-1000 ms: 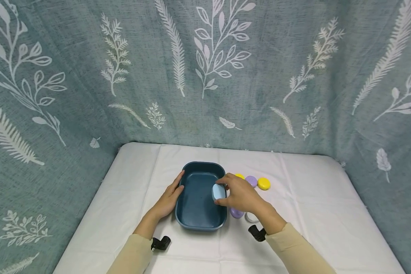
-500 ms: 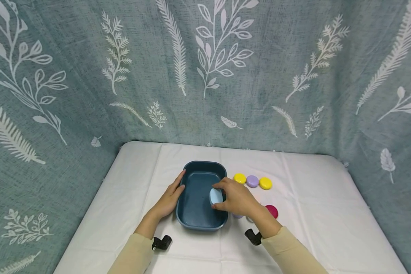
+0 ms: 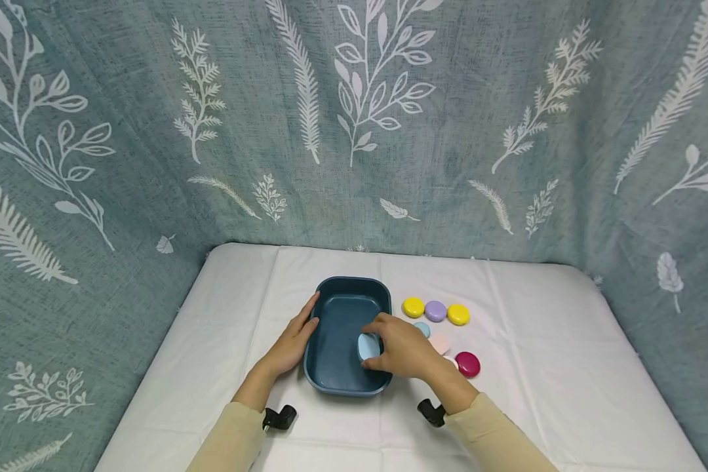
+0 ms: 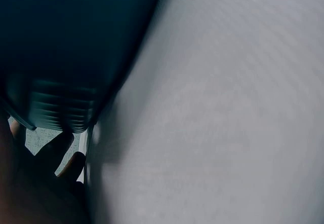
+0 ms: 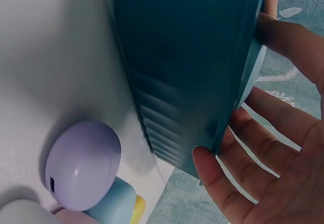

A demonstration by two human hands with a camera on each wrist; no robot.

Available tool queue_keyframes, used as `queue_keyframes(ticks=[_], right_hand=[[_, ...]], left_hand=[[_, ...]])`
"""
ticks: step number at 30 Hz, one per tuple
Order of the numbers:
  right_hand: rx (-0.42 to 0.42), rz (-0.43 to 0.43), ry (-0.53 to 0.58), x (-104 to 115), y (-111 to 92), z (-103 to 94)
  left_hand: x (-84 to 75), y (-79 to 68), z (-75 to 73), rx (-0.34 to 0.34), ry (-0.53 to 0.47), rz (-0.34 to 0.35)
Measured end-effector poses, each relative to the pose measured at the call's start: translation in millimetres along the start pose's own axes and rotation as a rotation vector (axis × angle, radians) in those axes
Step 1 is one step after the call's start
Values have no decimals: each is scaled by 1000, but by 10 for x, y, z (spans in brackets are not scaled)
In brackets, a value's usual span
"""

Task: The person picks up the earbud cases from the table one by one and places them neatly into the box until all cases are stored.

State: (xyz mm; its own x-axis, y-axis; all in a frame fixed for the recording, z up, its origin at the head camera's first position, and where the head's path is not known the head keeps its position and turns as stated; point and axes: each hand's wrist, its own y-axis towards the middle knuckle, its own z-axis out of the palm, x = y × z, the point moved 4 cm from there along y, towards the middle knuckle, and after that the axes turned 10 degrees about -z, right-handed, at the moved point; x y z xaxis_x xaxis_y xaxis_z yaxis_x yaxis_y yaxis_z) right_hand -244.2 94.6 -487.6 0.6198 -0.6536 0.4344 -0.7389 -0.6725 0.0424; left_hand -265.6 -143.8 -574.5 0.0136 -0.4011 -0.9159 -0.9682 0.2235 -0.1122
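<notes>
A dark blue rectangular tray (image 3: pixel 339 377) with a raised wall stands on the white cloth in the head view. My left hand (image 3: pixel 287 345) rests along its left side, thumb at the rim and fingers extended against the outer wall. Between the thumb and fingers of my right hand (image 3: pixel 408 347) is a small light blue round case (image 3: pixel 368 347), tipped on edge inside the tray's right half. The right wrist view shows only a sliver of that case (image 5: pixel 251 77) past the rim, with the other fingers spread along the wall. A purple round case (image 5: pixel 83 165) with a small slot lies below.
Right of the tray lie a yellow case (image 3: pixel 413 307), a purple case (image 3: pixel 436 311), another yellow case (image 3: pixel 458 314), a light blue one (image 3: pixel 422 329), a pink one (image 3: pixel 439 343) and a dark red one (image 3: pixel 468 364). A leaf-patterned curtain (image 3: pixel 318 196) backs the table.
My right hand has moved left and toward me with the light blue case, further over the tray. More cases on the right have come into view. The left hand stays at the tray.
</notes>
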Motion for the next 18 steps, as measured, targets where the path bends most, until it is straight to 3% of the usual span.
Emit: queue_keyframes(ticks=[12,18], right_hand=[[48,7,-53,56,-20,89],[83,22,-89,59,-22,134]], left_hand=[[23,19,20,-20,-28,-13],[-143,-57,9,8,-59,-38]])
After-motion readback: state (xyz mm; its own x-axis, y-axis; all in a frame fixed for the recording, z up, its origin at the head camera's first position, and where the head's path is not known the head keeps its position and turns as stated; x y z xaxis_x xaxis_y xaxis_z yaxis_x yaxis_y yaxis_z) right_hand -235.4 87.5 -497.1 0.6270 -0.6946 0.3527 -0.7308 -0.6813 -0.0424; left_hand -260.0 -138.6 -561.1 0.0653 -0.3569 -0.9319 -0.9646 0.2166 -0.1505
